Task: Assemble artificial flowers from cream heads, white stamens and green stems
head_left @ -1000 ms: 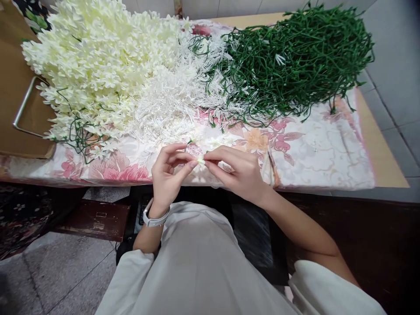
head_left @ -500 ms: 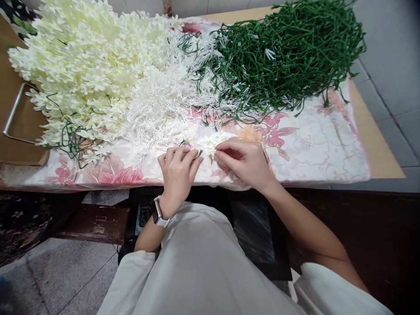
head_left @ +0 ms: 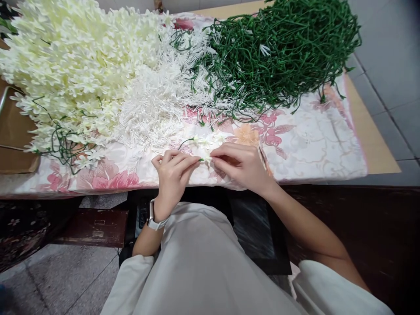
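Observation:
Near the cloth's front edge, my left hand pinches a thin green plastic stem between thumb and index finger, its tip poking out to the right. Facing it, my right hand is closed in a pinch on a small white artificial flower, partly hidden by the fingertips. Stem tip and flower meet between my hands; whether one is inside the other I cannot tell. Just beyond my fingers, a few cream blossoms lie on the cloth beside a curved green stem.
A big heap of cream flowers fills the left side. White stamen pieces spread across the middle, and tangled green stems are piled at right. A floral cloth covers the table. A cardboard box stands at far left.
My left hand has brought the stem tip rightward to the flower, which my right hand has lowered slightly. The curved stem and blossoms beyond my fingers show more fully.

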The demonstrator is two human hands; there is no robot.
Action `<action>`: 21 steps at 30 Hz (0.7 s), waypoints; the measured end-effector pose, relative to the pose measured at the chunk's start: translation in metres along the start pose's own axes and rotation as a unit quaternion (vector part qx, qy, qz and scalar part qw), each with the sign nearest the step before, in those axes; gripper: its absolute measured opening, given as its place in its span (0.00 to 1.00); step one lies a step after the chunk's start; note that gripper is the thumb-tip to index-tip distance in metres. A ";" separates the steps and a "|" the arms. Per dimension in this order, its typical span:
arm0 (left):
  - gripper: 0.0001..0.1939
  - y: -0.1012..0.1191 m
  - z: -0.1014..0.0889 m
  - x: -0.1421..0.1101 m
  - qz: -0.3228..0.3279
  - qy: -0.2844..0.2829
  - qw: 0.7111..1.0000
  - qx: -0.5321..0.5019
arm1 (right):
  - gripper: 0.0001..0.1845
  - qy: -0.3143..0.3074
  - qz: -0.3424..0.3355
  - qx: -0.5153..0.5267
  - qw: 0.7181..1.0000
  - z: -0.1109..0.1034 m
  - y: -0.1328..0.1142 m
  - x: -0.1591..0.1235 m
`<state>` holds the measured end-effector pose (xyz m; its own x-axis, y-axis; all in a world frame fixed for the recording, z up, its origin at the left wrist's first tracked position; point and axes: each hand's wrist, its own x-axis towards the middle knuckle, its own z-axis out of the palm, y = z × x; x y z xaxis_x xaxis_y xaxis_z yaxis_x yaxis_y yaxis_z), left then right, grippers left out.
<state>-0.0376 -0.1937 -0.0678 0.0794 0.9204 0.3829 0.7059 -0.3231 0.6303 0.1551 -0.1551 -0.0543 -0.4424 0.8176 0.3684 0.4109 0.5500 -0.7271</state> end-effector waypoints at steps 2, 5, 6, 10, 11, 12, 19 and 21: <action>0.05 0.000 0.000 0.000 0.003 0.002 1.000 0.002 | 0.06 0.000 -0.004 -0.004 1.000 0.000 0.000 0.000; 0.05 0.000 0.000 0.000 0.025 0.003 0.999 0.030 | 0.05 -0.009 -0.020 -0.008 1.000 0.000 0.000 0.000; 0.05 0.001 0.000 0.000 0.031 0.001 0.999 0.042 | 0.05 -0.010 -0.026 -0.011 1.000 0.001 0.000 0.000; 0.06 0.004 0.000 0.000 0.035 -0.011 0.996 0.084 | 0.06 -0.013 -0.043 -0.023 0.999 0.002 0.000 0.000; 0.06 0.004 0.000 -0.001 0.038 -0.012 0.995 0.091 | 0.06 -0.014 -0.046 -0.026 0.998 0.002 0.000 0.000; 0.06 0.005 0.000 -0.001 0.044 -0.012 0.994 0.096 | 0.06 -0.014 -0.048 -0.029 0.998 0.002 -0.001 0.000; 0.05 0.006 0.002 -0.001 0.060 -0.004 0.993 0.102 | 0.06 -0.018 -0.043 -0.029 0.999 0.003 0.003 0.000; 0.04 0.007 0.002 -0.001 0.067 -0.006 0.993 0.097 | 0.05 -0.022 -0.038 -0.024 0.999 0.003 0.004 0.000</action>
<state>-0.0315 -0.1963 -0.0654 0.1891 0.8747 0.4463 0.8109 -0.3954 0.4313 0.1547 -0.1535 -0.0587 -0.5088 0.7651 0.3948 0.4122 0.6190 -0.6685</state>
